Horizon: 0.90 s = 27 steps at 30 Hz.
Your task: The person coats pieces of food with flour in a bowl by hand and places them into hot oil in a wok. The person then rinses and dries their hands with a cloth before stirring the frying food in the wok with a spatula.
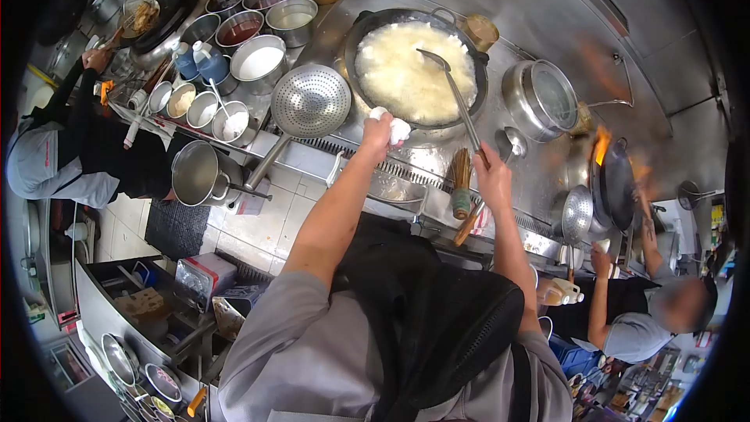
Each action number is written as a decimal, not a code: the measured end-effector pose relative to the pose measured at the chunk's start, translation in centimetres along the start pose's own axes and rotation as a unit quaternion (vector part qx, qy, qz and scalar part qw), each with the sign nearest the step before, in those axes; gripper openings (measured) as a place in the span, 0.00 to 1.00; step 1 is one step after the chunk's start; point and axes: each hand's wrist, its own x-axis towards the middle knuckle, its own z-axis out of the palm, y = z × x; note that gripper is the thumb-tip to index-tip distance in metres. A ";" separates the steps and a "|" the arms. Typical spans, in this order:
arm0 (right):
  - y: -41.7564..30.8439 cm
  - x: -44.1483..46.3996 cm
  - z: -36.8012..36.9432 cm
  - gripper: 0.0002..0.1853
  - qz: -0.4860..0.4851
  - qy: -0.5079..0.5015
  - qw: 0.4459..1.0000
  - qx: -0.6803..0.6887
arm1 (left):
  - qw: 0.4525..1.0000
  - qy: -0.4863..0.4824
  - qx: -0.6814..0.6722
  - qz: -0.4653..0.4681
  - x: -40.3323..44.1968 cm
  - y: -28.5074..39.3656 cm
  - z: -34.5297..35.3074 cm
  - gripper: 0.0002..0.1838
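Beside the wok [482, 82], left hand [377, 137]: arm outstretched, fingers clutching white cloth [400, 131]!
Right hand [494, 177]: arm forward, fingers wrapped round the ladle [459, 101]!

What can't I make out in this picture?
All in the head view:
Whatever lies deep in the wok: hidden by pale foam.
What the white wad is made of: partly covered by the left hand.
Grey shirt, lower part: cut off by the bottom edge.
Far clutter, lower right: too small.
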 end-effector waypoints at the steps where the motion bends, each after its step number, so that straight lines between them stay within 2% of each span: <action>1: 0.6 0.4 1.1 0.22 -0.002 0.008 1.000 0.001 | 1.000 -0.001 -0.002 0.001 0.1 0.0 -0.1 0.15; 2: 3.4 1.0 2.9 0.23 -0.032 0.039 0.999 0.002 | 1.000 0.002 -0.006 -0.003 0.0 0.2 -0.1 0.14; 3: 3.9 1.4 3.1 0.23 0.040 -0.004 0.989 0.139 | 1.000 -0.003 -0.002 -0.003 0.0 0.3 -0.2 0.15; 4: 4.6 1.7 3.3 0.24 0.115 -0.047 0.954 0.272 | 1.000 -0.009 0.004 -0.004 0.0 0.3 -0.4 0.15; 5: 5.2 1.8 3.4 0.24 0.186 -0.088 0.895 0.396 | 1.000 -0.015 0.008 -0.006 -0.1 0.2 -0.4 0.16; 11: 1.6 1.6 1.5 0.26 0.194 -0.051 0.903 0.379 | 1.000 -0.017 0.001 -0.003 0.1 0.2 -0.8 0.15; 17: 1.5 2.5 1.0 0.28 0.157 -0.002 0.947 0.280 | 0.999 -0.029 0.037 0.000 0.0 0.0 -0.9 0.15; 20: 2.3 4.0 2.7 0.29 0.166 -0.019 0.946 0.277 | 0.998 -0.039 0.055 -0.005 0.4 -0.1 -1.2 0.15; 23: 1.1 4.5 3.9 0.30 0.171 -0.048 0.920 0.350 | 0.998 -0.040 0.058 -0.002 0.1 0.2 -1.1 0.16; 27: 1.0 3.7 4.8 0.29 0.156 -0.061 0.921 0.352 | 0.998 -0.026 0.052 -0.006 0.5 -0.1 -1.2 0.17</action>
